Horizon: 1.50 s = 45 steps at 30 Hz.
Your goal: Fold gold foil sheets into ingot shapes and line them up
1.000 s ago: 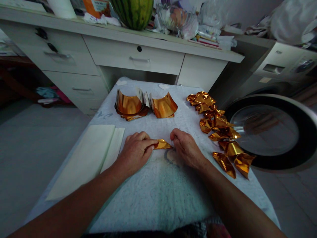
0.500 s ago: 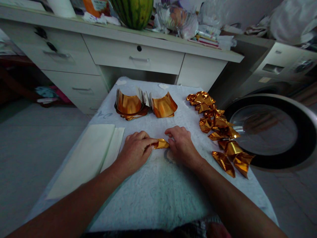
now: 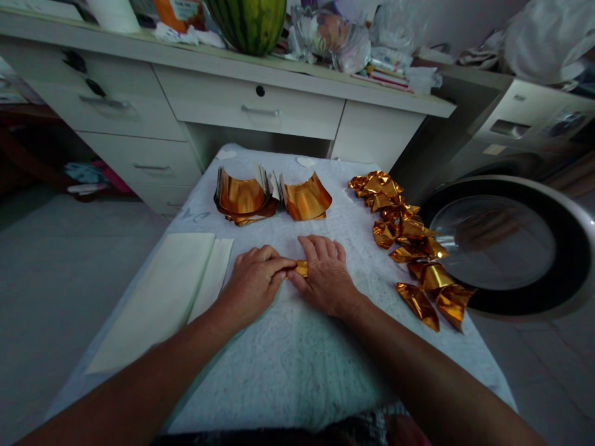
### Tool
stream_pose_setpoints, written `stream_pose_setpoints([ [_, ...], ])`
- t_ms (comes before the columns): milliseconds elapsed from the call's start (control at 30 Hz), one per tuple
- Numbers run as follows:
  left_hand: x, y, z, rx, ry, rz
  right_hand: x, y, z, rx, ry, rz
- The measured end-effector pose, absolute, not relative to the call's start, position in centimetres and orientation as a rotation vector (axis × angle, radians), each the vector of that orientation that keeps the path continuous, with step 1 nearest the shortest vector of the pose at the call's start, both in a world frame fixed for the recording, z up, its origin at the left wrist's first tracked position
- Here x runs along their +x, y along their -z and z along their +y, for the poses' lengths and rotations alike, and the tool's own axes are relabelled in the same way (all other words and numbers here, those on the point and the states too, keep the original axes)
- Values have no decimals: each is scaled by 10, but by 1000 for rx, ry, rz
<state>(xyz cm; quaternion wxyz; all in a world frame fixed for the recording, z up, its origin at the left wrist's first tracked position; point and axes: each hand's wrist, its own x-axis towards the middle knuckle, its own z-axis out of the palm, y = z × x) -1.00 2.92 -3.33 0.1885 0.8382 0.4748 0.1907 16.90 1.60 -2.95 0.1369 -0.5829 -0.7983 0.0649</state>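
Note:
Between my two hands lies a small folded piece of gold foil paper [image 3: 302,268], mostly hidden under the fingers. My left hand [image 3: 258,280] is closed, its thumb and forefinger on the foil's left end. Across the right end, my right hand [image 3: 328,275] lies flat with its fingers stretched out. Just beyond the hands sit two curved stacks of gold foil sheets, a left stack [image 3: 242,195] and a right stack [image 3: 307,198]. Several folded gold foil pieces [image 3: 409,232] form a row along the table's right side.
White folded paper [image 3: 155,297] rests at the left of the cloth-covered table [image 3: 288,371]. Behind stands a white drawer desk [image 3: 209,93] bearing a watermelon [image 3: 251,25] and a glass bowl [image 3: 320,31]. At right, a washing machine's open round door [image 3: 497,244] reaches the table edge.
My right hand has moved left and flattened onto the foil piece, covering more of it. My left hand stays about where it was.

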Motion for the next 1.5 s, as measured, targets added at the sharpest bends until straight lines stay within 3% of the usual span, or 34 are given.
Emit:
stream_pose_setpoints([
  [1033, -24, 41, 30, 2420, -491, 1372, 209, 18, 20, -1778, -437, -2426],
  [1500, -12, 30, 26, 2412, -533, 1403, 205, 19, 19, -1764, -362, -2366],
])
